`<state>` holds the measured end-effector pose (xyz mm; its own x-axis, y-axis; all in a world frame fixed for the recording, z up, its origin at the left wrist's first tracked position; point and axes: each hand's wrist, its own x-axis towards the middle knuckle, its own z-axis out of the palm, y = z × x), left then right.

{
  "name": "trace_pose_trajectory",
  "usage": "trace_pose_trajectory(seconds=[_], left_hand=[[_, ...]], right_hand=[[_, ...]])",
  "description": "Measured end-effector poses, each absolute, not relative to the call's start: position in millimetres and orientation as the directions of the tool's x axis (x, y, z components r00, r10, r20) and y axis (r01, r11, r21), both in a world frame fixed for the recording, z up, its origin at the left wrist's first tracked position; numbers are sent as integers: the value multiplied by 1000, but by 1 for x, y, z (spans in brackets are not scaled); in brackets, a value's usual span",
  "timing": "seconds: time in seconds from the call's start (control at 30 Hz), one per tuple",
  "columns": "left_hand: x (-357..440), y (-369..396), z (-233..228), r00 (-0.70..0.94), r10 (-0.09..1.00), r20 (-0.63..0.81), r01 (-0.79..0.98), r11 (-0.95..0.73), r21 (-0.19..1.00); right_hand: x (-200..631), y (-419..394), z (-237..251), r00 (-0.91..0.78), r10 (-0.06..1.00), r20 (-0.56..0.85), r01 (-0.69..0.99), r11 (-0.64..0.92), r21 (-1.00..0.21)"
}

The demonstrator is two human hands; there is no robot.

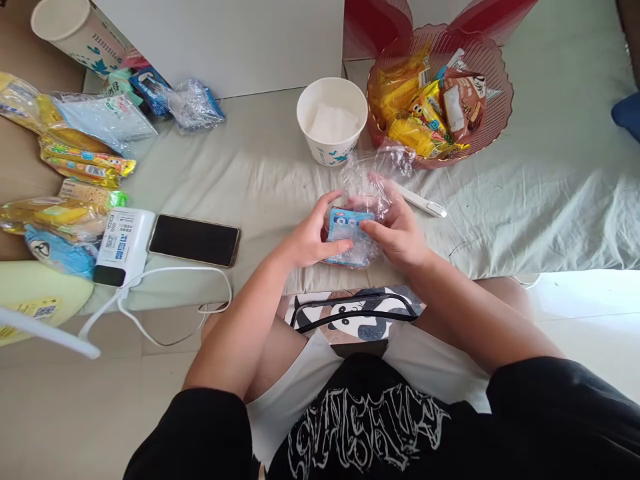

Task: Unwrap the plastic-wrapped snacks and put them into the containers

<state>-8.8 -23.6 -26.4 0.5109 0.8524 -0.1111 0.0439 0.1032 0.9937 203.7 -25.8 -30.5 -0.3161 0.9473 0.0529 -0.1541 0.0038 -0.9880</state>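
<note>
**Currently: both hands on a small blue packet in clear wrap**

Both hands meet at the middle of the scene, just above the near edge of the pale green sheet (525,193). The left hand (313,233) is curled, thumb and fingers closed on the left side of a small blue snack packet inside crinkled clear plastic wrap (350,230). The right hand (397,233) is likewise closed on the right side of the same packet, thumb pressing its front face. Loose wrap bunches up on the far side of the fingers (how much of the packet is still covered cannot be told).

Just beyond the hands stands a white paper cup with blue print (331,120), a white folded sheet lying inside it. To its right, a translucent red plastic basket (493,127) holds yellow and brown snack packets. A thin white stick-like object (420,201) lies just right of the hands.

On the left, near side: a black smartphone (194,240) lies face up, beside a white power bank (123,247) with a white cable (165,273) attached. Far left: a pile of yellow and blue snack bags (75,160).
</note>
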Motion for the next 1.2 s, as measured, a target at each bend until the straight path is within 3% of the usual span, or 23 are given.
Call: trace_pose_trajectory(seconds=[0.1, 0.23, 0.4, 0.6, 0.8, 0.97, 1.03, 1.1, 1.2], left_hand=[[-9, -22, -28, 449, 891, -57, 80, 24, 997], [-8, -22, -23, 376, 926, 0, 101, -41, 994], [-6, -24, -16, 316, 947, -62, 40, 51, 998], [-4, -25, -15, 258, 953, -158, -47, 175, 983], [-7, -22, -7, 271, 926, -263, -292, 340, 894], [-7, -22, -3, 183, 941, -285, -321, 331, 888], [-7, -21, -5, 147, 952, -269, -295, 302, 907], [-8, -21, -8, 90, 974, -207, -263, 224, 938], [-13, -18, -17, 7, 998, -64, -176, 64, 982]], right_hand=[[206, -31, -24, -306, 923, 234, 31, 255, -966], [211, -38, -19, -427, 823, 375, 278, 514, -811], [212, -41, -20, -474, 771, 426, 417, 622, -662], [209, -41, -23, -481, 760, 438, 522, 649, -553], [205, -43, -30, -410, 742, 531, 633, 650, -419], [212, -42, -18, -575, 635, 516, 525, 770, -363], [224, -35, -13, -505, 705, 497, 574, 705, -416], [238, -26, -12, -327, 827, 457, 707, 535, -463], [258, -14, -18, -91, 935, 344, 877, 239, -416]])
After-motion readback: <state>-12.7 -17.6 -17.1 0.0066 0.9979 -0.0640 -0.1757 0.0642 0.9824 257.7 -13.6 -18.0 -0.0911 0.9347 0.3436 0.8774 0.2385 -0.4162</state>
